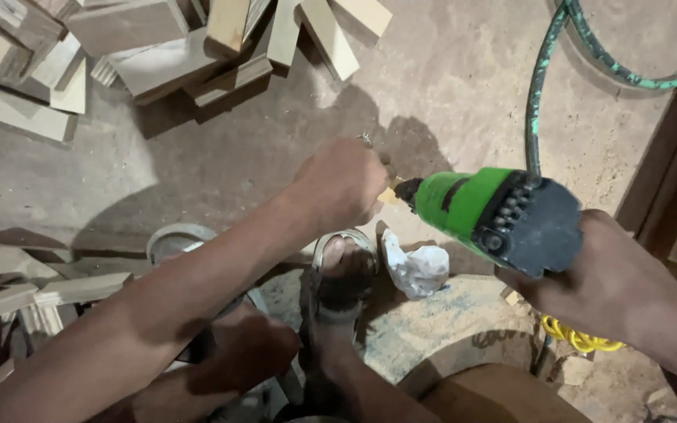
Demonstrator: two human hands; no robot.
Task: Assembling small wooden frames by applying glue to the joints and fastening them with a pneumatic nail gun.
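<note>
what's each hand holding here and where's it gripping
The right hand holds a green power drill by its rear grip end. The left hand is closed at the drill's nose; what it grips there is hidden.

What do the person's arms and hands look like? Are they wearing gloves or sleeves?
No gloves and no sleeves show. The left hand and right hand are bare, and both forearms are bare as far as the picture reaches. No watch, ring or bracelet shows.
</note>
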